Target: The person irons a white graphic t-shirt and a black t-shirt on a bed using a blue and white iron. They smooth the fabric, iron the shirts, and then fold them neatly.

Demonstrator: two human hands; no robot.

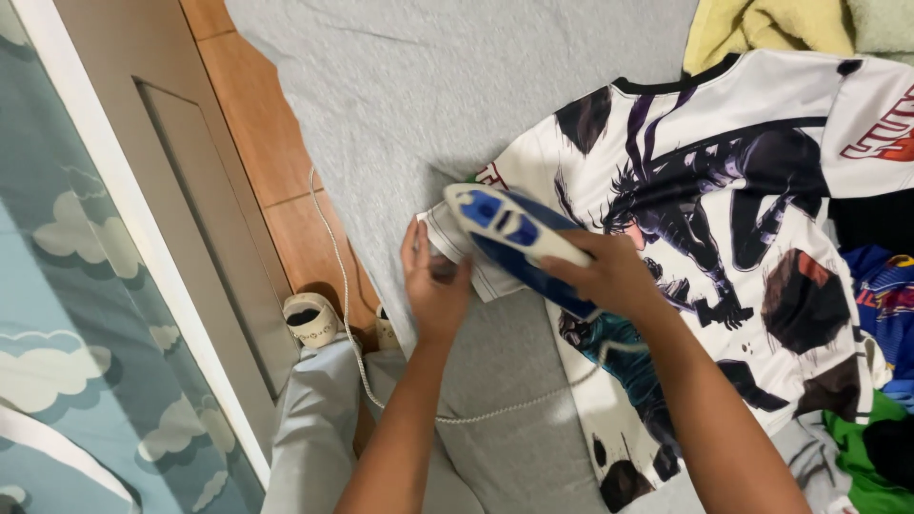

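While the person's grey trouser legs and pale slippers are showing at the bottom of the view, both forearms are reaching forward over a grey fabric-covered surface. The left hand is lying palm down with its fingers stretched out nearly flat, pressing on the sleeve edge of a white printed T-shirt with dark comic-style figures; it is gripping nothing. The right hand is curling tightly around the handle of a blue and white electric iron, whose pointed nose is aiming toward the left hand and resting on that same sleeve. A white braided cord is trailing from the iron down past the legs. Beyond the shirt, to the right, blue, green and black garments are lying bunched, and a yellow towel is sitting at the far top edge.
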